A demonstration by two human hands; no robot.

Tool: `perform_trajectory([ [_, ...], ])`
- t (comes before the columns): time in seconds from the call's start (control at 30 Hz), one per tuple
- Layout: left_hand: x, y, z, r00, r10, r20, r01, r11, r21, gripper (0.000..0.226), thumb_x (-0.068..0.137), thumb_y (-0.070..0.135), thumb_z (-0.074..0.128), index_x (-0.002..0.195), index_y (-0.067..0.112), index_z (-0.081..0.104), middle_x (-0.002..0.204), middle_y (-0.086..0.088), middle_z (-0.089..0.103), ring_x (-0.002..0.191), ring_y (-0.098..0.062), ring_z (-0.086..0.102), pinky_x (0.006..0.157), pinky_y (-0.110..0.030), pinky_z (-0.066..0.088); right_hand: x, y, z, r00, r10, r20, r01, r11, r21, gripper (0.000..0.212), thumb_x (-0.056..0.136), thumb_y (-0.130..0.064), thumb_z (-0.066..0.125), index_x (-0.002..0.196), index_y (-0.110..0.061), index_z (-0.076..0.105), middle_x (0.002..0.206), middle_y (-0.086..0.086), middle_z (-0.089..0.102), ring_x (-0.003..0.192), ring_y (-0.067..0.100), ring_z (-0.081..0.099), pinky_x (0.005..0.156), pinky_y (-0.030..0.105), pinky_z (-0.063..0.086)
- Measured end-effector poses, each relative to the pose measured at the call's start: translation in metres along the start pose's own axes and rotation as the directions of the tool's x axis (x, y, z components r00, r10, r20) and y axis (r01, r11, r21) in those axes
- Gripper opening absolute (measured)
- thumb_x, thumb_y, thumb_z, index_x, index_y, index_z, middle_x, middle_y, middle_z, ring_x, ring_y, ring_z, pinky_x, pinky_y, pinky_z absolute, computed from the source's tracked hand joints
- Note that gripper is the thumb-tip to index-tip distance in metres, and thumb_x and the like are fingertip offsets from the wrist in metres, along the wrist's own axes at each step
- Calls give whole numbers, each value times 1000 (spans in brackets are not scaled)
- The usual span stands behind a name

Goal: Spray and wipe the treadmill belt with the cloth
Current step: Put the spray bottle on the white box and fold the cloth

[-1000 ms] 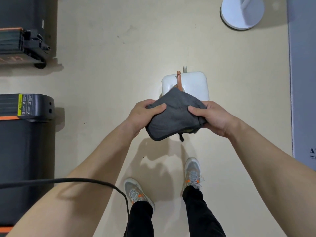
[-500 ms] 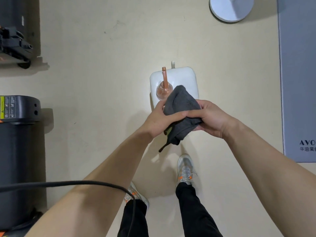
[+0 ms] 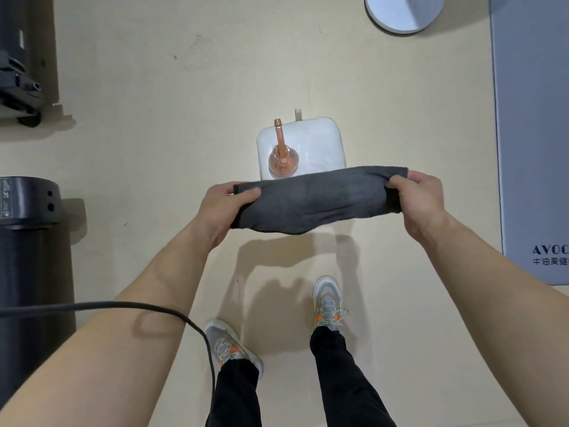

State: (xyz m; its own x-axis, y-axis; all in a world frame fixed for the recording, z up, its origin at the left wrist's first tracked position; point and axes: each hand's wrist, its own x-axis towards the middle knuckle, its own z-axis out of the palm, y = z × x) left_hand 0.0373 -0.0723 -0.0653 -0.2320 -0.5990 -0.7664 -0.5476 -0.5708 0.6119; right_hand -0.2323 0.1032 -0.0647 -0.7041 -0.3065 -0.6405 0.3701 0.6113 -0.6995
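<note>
Both hands have drawn apart since the earlier frames. The grey cloth (image 3: 311, 204), bunched between them half a second ago, is now stretched into a wide band. The left hand (image 3: 221, 208) pinches the cloth's left end, thumb on top and fingers beneath. The right hand (image 3: 421, 204) grasps the right end with curled fingers. The cloth is held in the air over the near edge of the white stool (image 3: 320, 143) and sags slightly at mid-span. An orange spray bottle (image 3: 281, 155) stands on the stool's left half, nozzle pointing away from the person. The cloth's far edge overlaps the bottle's body in view; contact cannot be determined. The black treadmill (image 3: 30, 204) lies well to the left of the stool, apart from both hands.
</note>
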Motion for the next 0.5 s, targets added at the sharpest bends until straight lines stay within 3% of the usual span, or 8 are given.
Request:
perform_trajectory([
  [0.07,1,1,3,995,70,-65,-68,997,30,15,101,22,70,109,11,75,95,-3,77,82,-23,71,60,-27,56,-1,3,4,1000,8,8,-8,999,40,15,87,-6,61,78,-16,67,75,0,66,71,17,60,62,28,49],
  [0.2,4,2,18,954,222,-201,-194,969,153,11,106,23,58,112,15,63,102,8,66,102,-19,63,83,-27,47,0,9,12,997,-75,-25,75,997,-16,9,91,-16,58,89,-16,66,81,-1,66,75,14,59,70,30,48],
  [0.33,0,7,44,908,304,-287,-250,945,211,20,111,27,48,123,15,57,105,10,60,103,-17,56,81,-21,39,-6,12,13,981,-189,-36,182,973,-141,10,93,-22,53,87,-29,57,87,3,66,75,18,58,71,31,47],
  [0.4,-2,11,62,932,240,-271,-212,969,127,27,110,29,49,133,15,54,103,14,57,105,-16,56,81,-21,41,-16,12,17,980,-199,-25,194,971,-136,11,94,-21,54,88,-30,57,84,1,66,72,16,58,68,29,47],
  [0.5,-13,13,101,966,233,-111,-223,970,98,31,108,21,53,139,17,52,107,14,61,110,-19,62,93,-27,47,-39,10,35,975,-212,64,216,973,-76,9,93,-21,59,94,-29,63,81,-5,66,70,11,60,67,27,48],
])
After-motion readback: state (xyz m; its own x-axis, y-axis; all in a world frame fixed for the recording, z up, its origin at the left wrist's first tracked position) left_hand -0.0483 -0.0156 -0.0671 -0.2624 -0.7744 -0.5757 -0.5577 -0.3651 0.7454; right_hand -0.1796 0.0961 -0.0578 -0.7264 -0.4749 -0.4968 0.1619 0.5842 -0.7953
